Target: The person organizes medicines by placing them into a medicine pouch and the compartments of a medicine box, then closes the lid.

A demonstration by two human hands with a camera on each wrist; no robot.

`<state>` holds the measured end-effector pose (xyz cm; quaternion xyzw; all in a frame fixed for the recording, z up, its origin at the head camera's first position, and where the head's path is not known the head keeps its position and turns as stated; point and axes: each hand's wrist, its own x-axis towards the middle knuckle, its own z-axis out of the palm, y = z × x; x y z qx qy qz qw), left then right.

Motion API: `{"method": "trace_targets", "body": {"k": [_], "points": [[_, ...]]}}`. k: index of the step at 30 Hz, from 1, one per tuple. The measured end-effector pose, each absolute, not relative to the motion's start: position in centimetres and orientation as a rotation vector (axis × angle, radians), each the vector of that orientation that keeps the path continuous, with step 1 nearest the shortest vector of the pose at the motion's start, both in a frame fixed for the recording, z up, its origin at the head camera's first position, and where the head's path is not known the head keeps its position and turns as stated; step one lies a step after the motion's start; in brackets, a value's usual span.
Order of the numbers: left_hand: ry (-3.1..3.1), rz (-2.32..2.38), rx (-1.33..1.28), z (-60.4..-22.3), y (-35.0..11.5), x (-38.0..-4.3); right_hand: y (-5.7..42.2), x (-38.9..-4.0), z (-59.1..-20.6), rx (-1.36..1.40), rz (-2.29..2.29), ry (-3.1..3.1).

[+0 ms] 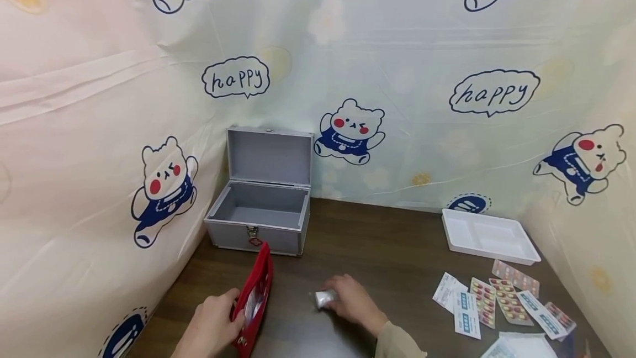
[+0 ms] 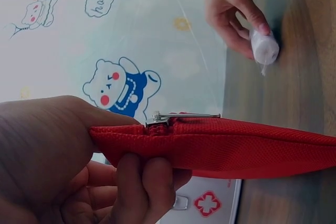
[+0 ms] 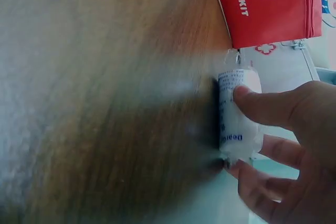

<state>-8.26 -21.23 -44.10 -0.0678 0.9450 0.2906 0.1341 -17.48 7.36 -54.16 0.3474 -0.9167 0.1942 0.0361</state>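
My left hand [image 1: 211, 319] grips the edge of a red zippered first aid pouch [image 1: 257, 322], which stands on edge with its mouth partly open. Something pale shows inside it. In the left wrist view, thumb and fingers pinch the pouch [image 2: 252, 148] near its metal zipper pull [image 2: 189, 115]. To the right of the pouch, my right hand [image 1: 354, 301] holds a white bandage roll [image 1: 324, 298] in clear wrapping, low over the table. The right wrist view shows the thumb on the printed side of the roll [image 3: 239, 121], with fingers at its far side.
Behind the pouch stands a grey metal case [image 1: 278, 242] with its lid raised. At the right are a white divided tray [image 1: 489, 236], several blister packs [image 1: 512, 303] and paper packets [image 1: 466, 314]. A printed curtain [image 1: 397, 43] encloses the brown table [image 1: 367, 236].
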Motion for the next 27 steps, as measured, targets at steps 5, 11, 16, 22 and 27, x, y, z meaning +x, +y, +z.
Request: {"method": "trace_targets", "body": {"k": [5,11,16,22,27], "points": [[2.743,0.834,-0.184,-44.1,-21.2,-8.3,7.6,-17.2,-54.0,1.007,0.636,-2.868],[2.773,0.824,-0.159,-43.9,-20.8,-8.3,7.5,-17.1,-53.5,1.014,0.943,-2.815],[2.761,0.834,-0.167,-43.9,-20.8,-8.3,6.6,-17.0,-52.6,0.982,1.342,-2.786],[2.742,0.856,-0.182,-44.0,-20.6,-8.2,5.0,-16.3,-51.1,0.794,1.993,-2.687],[2.777,0.837,-0.172,-43.9,-20.5,-8.2,3.5,-15.9,-49.6,0.749,2.226,-2.577]]}}
